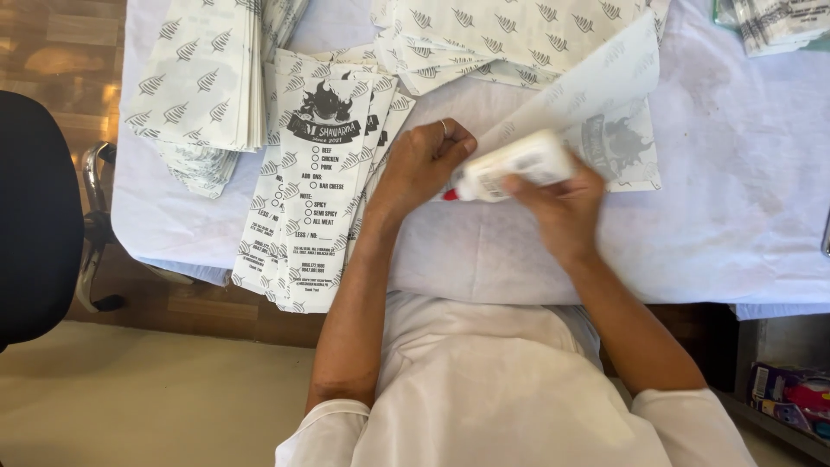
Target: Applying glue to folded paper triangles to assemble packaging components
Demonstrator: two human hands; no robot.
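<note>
From the head camera, your right hand was wrapped around a white glue bottle, fingers curled and pressed together on its body, the bottle lying nearly level with its red tip pointing to your left. Your left hand sat at that tip, fingers folded into a loose fist with a ring on one of them, knuckles resting on the table's white cloth; you could not tell from this angle whether the fingertips were pinching the paper edge. A printed paper sheet rose from under the bottle, its far edge lifted and tilted up toward the upper right, while its lower flap lay flat just beside your right hand. To your left, a fanned stack of finished printed bags hung over the table edge. More patterned sheets lay piled at the top left and top centre. A black chair stood at the far left.
</note>
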